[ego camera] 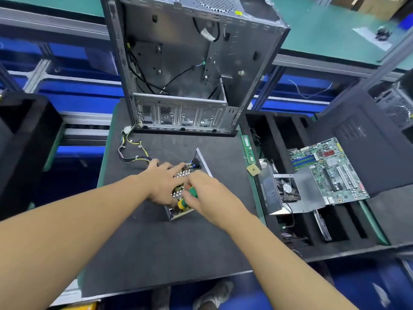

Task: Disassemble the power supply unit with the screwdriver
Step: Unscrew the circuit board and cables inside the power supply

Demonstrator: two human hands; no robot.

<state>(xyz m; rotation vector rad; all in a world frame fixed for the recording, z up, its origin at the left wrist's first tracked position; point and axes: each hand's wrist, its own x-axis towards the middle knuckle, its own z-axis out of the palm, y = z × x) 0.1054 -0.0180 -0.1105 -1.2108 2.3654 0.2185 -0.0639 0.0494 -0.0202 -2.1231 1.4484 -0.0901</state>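
The power supply unit [202, 163] lies open on the dark mat, its circuit board and heat sinks showing between my hands. A bundle of yellow and black cables [131, 151] runs from it toward the left. My left hand [162, 181] rests flat on top of the unit's parts, fingers spread. My right hand [207, 194] grips the green and yellow screwdriver [187, 199] over the board. The screwdriver's tip is hidden behind the hands.
An empty grey computer case [185, 63] stands at the back of the mat [156, 242]. A black foam tray [290, 135] on the right holds a motherboard [328, 171], a metal cover with a fan [288, 191], a RAM stick [248, 149] and a CPU [253, 169].
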